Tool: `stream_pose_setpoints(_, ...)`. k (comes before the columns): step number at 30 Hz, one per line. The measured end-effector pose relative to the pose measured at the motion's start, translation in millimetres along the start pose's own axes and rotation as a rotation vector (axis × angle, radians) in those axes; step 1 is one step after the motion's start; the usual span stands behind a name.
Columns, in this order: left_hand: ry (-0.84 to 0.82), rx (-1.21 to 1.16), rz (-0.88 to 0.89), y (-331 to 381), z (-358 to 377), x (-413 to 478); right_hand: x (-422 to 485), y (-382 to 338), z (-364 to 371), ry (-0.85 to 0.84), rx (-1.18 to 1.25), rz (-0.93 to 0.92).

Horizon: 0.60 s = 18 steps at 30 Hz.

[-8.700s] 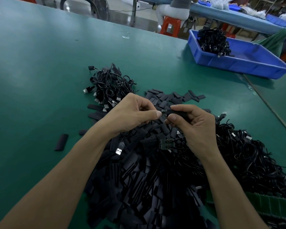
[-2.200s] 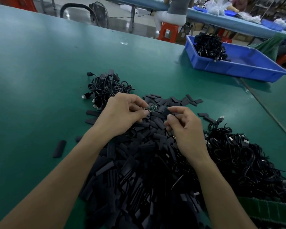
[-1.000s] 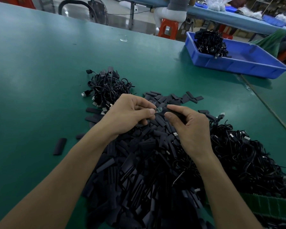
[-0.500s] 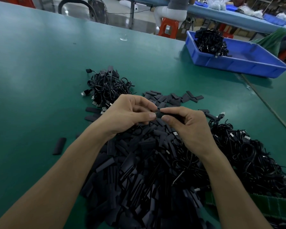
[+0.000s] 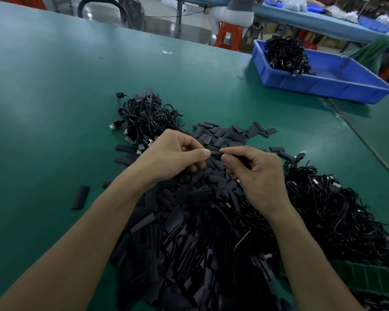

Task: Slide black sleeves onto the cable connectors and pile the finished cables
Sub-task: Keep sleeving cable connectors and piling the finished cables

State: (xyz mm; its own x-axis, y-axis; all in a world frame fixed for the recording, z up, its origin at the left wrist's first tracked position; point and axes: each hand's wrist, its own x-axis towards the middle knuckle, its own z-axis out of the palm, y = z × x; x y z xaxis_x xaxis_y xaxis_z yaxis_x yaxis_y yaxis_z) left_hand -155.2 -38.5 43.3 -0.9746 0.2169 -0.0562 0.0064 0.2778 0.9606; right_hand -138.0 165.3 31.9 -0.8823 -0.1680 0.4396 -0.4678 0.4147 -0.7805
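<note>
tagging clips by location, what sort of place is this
Likely a factory assembly floor: a long green workbench heaped with loose black sleeves and tangled cables, a blue parts bin, and another bench behind.

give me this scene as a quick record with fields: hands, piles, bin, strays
left hand: pinches the left end of the black sleeve
right hand: pinches its right end
connector: hidden by the fingers
sleeve pile: loose, under both hands
small cable pile: beyond the left hand
large cable pile: right of the right wrist
blue bin: far right, holds more cables
stray sleeve: alone on the green table
</note>
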Motion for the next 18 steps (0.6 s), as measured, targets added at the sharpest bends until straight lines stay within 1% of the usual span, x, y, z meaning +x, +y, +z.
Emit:
stream_pose_setpoints(5,-0.035,0.016,-0.069,-0.4,-3.2,-0.6,-1.6,-0.3,2.4,0.005,0.031,0.005)
stream_pose_setpoints(11,-0.035,-0.054,-0.067,3.0,-2.1,-1.9,0.2,-3.1,4.7,-0.028,0.015,0.018)
stream_pose_setpoints(18,-0.047,-0.127,-0.077,5.0,-1.8,-3.0,0.1,-6.0,6.5,-0.009,0.03,0.023)
